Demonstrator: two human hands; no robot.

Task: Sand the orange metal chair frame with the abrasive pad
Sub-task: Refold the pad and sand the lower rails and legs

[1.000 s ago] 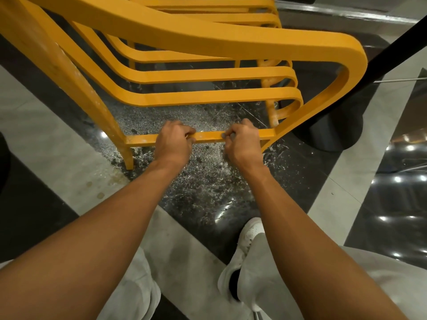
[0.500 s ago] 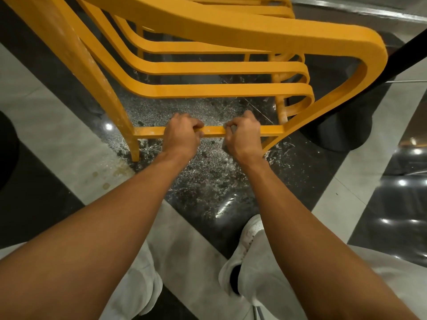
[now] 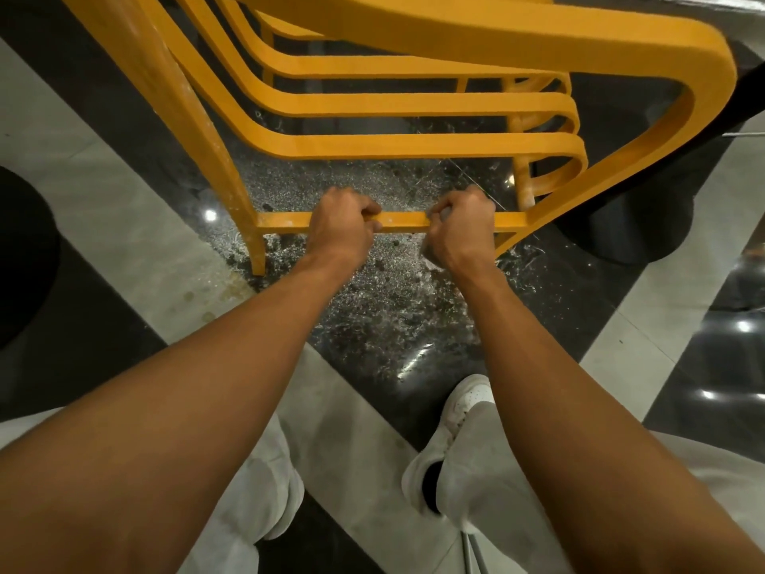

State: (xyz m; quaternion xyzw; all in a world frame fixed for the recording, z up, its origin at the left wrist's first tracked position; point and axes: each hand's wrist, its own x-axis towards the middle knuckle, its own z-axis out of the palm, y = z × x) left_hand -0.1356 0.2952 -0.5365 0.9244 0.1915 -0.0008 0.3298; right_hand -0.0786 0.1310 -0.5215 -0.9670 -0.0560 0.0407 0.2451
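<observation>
The orange metal chair frame point(image 3: 414, 145) fills the upper half of the head view, with stacked curved bars above a low crossbar point(image 3: 403, 220) near the floor. My left hand point(image 3: 341, 227) grips that crossbar left of its middle, fingers curled over the top. My right hand point(image 3: 461, 227) is wrapped round the same bar a little to the right. A small grey bit of the abrasive pad point(image 3: 445, 212) shows under its fingers against the bar; the rest of the pad is hidden by the hand.
Speckled black floor point(image 3: 393, 308) with pale grit lies under the chair, crossed by grey tile bands point(image 3: 124, 225). A dark round base point(image 3: 629, 225) stands right of the frame. My white shoe point(image 3: 463, 401) and grey trouser legs are below.
The view has shifted, so the chair sits lower and larger in frame. Both hands stay on the crossbar; the right one has slid slightly right, leaving a wider gap between them.
</observation>
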